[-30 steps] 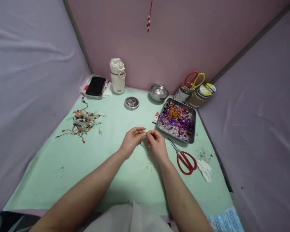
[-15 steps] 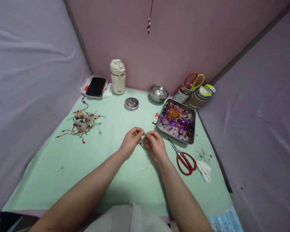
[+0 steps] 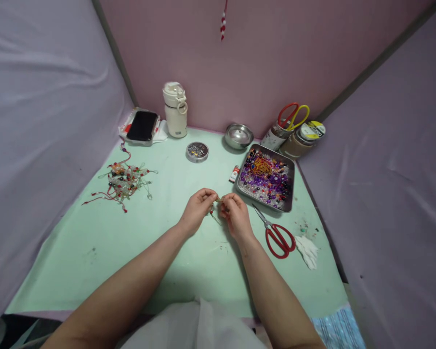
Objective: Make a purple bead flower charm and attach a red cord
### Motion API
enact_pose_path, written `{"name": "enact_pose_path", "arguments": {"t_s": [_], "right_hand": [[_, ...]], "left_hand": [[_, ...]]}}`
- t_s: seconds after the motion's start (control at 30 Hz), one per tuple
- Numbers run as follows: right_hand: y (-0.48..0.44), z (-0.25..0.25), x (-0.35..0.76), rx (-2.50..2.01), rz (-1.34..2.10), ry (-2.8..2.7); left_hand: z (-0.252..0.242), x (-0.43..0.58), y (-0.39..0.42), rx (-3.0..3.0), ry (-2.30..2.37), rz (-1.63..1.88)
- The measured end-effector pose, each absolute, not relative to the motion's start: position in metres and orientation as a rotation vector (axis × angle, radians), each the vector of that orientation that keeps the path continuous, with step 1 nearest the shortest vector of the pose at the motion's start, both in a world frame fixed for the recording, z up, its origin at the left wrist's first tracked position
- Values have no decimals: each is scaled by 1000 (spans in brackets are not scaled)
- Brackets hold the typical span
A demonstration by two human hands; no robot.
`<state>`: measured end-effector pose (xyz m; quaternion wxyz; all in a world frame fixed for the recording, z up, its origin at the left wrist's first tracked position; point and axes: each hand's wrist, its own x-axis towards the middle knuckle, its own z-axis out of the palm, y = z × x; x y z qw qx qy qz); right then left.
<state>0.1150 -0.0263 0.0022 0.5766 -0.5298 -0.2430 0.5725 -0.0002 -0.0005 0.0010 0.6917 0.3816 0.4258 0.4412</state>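
Note:
Both hands meet over the middle of the green table, fingertips almost touching. My left hand (image 3: pixel 199 208) is closed in a pinch on a thin greenish cord. My right hand (image 3: pixel 234 213) pinches the same cord a little to the right. Below the left fingers hangs a small beaded part (image 3: pixel 211 212) of this cord with a red bead, and a loose cord end trails under it. The fingers hide most of the piece. Beyond the right hand lies a metal tray (image 3: pixel 263 203) of purple, clear and black beads with orange cord on top. Red-handled scissors (image 3: pixel 276 236) rest beside my right wrist.
A heap of beaded strings (image 3: pixel 125 182) lies at left. Along the back stand a phone (image 3: pixel 142 125), a cream bottle (image 3: pixel 176 114), a round spool case (image 3: pixel 197 151), a steel bowl (image 3: pixel 239 136) and jars (image 3: pixel 301 143). A small red-white box (image 3: pixel 234 174) and crumpled tissue (image 3: pixel 307 251) lie at right.
The view has tilted slightly, so everything sits a little higher in the picture. My fingertips have drawn slightly apart, with more of the cord showing between them.

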Motion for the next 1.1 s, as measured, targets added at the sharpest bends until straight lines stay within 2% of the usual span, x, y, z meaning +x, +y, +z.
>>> {"name": "enact_pose_path", "arguments": {"t_s": [0.33, 0.57, 0.8, 0.97, 1.1], "right_hand": [[-26, -5, 119, -1284, 1272, -701], [-26, -5, 123, -1446, 1003, -994], [-30, 2, 122, -1490, 523, -1415], [-32, 1, 121, -1480, 475, -1464], [-32, 1, 122, -1476, 518, -1442]], "left_hand": [[1, -2, 2, 862, 997, 952], [-2, -3, 3, 1009, 1044, 959], [-6, -4, -2, 1316, 1156, 978], [-4, -2, -6, 1430, 1194, 983], [-4, 0, -4, 1196, 1159, 1047]]}}
